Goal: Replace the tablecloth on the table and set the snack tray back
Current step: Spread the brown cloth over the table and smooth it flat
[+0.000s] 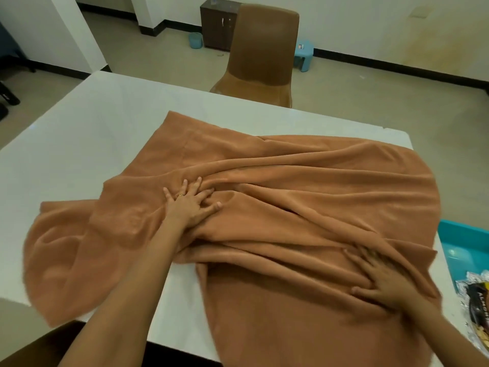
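Note:
A rumpled orange-brown tablecloth (pixel 304 197) lies spread over much of the white table (pixel 87 133), full of long folds, with its near edge hanging over the front. My left hand (pixel 190 205) rests on the cloth near its middle, fingers spread flat, a ring on one finger. My right hand (pixel 381 282) presses flat on the cloth at the right, fingers spread and slightly blurred. At the right edge a teal snack tray (pixel 465 245) sits partly out of view, with foil snack packets (pixel 476 311) in its near end.
A brown chair (pixel 264 54) stands at the table's far side. Behind it are a dark cabinet (pixel 217 27), a small blue bucket (pixel 196 39) and a blue stool (pixel 304 55) on the floor. Another brown chair's edge (pixel 39 345) shows at the bottom left.

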### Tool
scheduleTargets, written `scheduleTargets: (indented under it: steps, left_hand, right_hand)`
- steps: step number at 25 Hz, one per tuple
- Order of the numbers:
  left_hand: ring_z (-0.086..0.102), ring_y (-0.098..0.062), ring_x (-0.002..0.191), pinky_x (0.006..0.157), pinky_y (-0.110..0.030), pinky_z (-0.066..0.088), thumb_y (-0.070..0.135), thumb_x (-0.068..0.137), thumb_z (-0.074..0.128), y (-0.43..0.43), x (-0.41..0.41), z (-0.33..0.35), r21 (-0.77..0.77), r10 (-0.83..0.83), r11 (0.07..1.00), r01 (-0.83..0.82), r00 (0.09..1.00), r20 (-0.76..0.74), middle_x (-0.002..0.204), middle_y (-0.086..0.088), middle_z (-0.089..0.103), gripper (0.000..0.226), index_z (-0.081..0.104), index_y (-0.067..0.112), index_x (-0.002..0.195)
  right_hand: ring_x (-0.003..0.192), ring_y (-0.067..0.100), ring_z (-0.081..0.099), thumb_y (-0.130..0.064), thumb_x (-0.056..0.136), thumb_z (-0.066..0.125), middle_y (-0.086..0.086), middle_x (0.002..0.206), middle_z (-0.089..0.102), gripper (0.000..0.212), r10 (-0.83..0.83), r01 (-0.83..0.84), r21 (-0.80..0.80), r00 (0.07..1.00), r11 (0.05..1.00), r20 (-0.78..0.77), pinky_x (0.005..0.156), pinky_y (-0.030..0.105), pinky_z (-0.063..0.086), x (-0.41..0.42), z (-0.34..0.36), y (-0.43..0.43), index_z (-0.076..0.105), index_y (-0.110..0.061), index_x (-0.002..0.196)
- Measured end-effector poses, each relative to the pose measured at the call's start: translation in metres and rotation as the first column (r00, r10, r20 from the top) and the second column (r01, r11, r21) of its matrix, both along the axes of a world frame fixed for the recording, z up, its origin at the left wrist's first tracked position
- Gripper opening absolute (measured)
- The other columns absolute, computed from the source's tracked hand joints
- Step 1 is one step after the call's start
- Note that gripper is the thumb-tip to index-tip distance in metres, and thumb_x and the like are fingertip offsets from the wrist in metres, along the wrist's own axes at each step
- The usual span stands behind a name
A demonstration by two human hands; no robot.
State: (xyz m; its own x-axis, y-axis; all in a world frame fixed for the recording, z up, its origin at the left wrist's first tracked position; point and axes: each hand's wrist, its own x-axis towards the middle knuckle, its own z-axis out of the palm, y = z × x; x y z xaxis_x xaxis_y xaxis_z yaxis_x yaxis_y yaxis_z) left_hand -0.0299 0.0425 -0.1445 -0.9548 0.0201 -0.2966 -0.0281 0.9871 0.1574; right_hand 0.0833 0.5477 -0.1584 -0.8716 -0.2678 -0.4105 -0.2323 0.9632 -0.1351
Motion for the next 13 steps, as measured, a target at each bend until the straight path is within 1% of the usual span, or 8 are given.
scheduleTargets:
  steps: [2, 3, 4, 5, 7, 9, 11, 13]
  left_hand:
    - [0.000, -0.030, 0.147, 0.108, -0.069, -0.004, 0.078, 0.080, 0.027, -0.001, 0.010, 0.005, -0.011, -0.020, 1.000, 0.018, 0.994, -0.111, 0.161, -0.001, 0.004, 0.072, 0.030, 0.044, 0.145]
    - [0.004, -0.034, 0.146, 0.109, -0.069, -0.001, 0.076, 0.080, 0.030, 0.000, 0.018, 0.007, -0.006, 0.014, 1.000, -0.015, 0.983, -0.185, 0.160, -0.006, 0.009, 0.075, 0.029, 0.040, 0.146]
    - [0.007, -0.039, 0.145, 0.108, -0.070, 0.000, 0.076, 0.080, 0.033, 0.000, 0.026, 0.009, 0.023, 0.090, 0.996, -0.087, 0.967, -0.236, 0.159, -0.009, 0.012, 0.080, 0.024, 0.036, 0.149]
    - [0.007, -0.043, 0.143, 0.106, -0.071, -0.002, 0.078, 0.079, 0.035, -0.001, 0.034, 0.009, 0.070, 0.196, 0.980, -0.184, 0.947, -0.255, 0.159, -0.010, 0.013, 0.086, 0.016, 0.034, 0.151]
    - [-0.001, -0.047, 0.142, 0.102, -0.073, -0.006, 0.086, 0.073, 0.034, -0.004, 0.048, 0.007, 0.152, 0.400, 0.913, -0.379, 0.904, -0.152, 0.160, -0.009, 0.005, 0.099, -0.001, 0.035, 0.150]
    - [-0.013, -0.045, 0.142, 0.099, -0.077, -0.008, 0.094, 0.065, 0.025, -0.009, 0.059, 0.001, 0.136, 0.463, 0.877, -0.461, 0.886, 0.018, 0.160, -0.001, -0.007, 0.104, -0.006, 0.041, 0.149]
    - [-0.021, -0.041, 0.141, 0.097, -0.078, -0.012, 0.097, 0.060, 0.022, -0.015, 0.060, -0.005, 0.119, 0.448, 0.879, -0.461, 0.886, 0.118, 0.159, 0.007, -0.014, 0.105, -0.002, 0.046, 0.148]
    - [-0.022, -0.040, 0.141, 0.097, -0.077, -0.015, 0.097, 0.058, 0.024, -0.025, 0.052, -0.008, 0.112, 0.428, 0.890, -0.441, 0.895, 0.121, 0.159, 0.010, -0.016, 0.105, 0.000, 0.048, 0.148]
  right_hand:
    - [0.145, 0.032, 0.018, -0.078, 0.074, 0.035, -0.002, 0.153, 0.005, 0.079, -0.075, 0.073, -0.023, 0.993, 0.997, -0.092, 0.116, 0.039, 0.014, 0.000, 0.010, -0.003, 0.022, -0.047, 0.146]
    - [0.139, 0.037, 0.030, -0.060, 0.078, 0.041, 0.004, 0.151, 0.019, 0.072, -0.143, 0.115, -0.132, 0.964, 0.984, -0.226, 0.113, 0.042, 0.023, 0.002, 0.007, -0.026, 0.044, -0.027, 0.142]
    - [0.138, 0.037, 0.032, -0.045, 0.081, 0.041, 0.009, 0.150, 0.027, 0.064, -0.227, 0.144, -0.262, 0.919, 0.954, -0.323, 0.113, 0.046, 0.026, 0.008, 0.002, -0.064, 0.053, -0.013, 0.135]
    - [0.141, 0.032, 0.028, -0.037, 0.084, 0.041, 0.011, 0.151, 0.027, 0.059, -0.291, 0.145, -0.375, 0.884, 0.916, -0.367, 0.113, 0.048, 0.026, 0.019, -0.001, -0.112, 0.053, -0.008, 0.133]
    - [0.147, 0.024, 0.010, -0.045, 0.090, 0.044, 0.011, 0.157, 0.014, 0.067, -0.279, 0.082, -0.492, 0.898, 0.867, -0.340, 0.117, 0.046, 0.014, 0.048, -0.005, -0.213, 0.035, -0.009, 0.146]
    - [0.148, 0.024, -0.002, -0.067, 0.087, 0.039, 0.011, 0.160, 0.001, 0.086, -0.125, 0.004, -0.379, 0.947, 0.925, -0.295, 0.117, 0.046, 0.000, 0.076, -0.017, -0.272, 0.014, -0.018, 0.153]
    - [0.148, 0.025, 0.002, -0.077, 0.082, 0.035, 0.009, 0.160, 0.006, 0.089, 0.032, -0.105, -0.209, 0.945, 0.972, -0.327, 0.115, 0.051, 0.003, 0.088, -0.030, -0.278, 0.013, -0.027, 0.153]
    - [0.148, 0.025, 0.009, -0.075, 0.082, 0.038, 0.005, 0.160, 0.014, 0.084, 0.158, -0.223, -0.134, 0.912, 0.966, -0.378, 0.113, 0.051, 0.009, 0.086, -0.034, -0.249, 0.018, -0.033, 0.151]
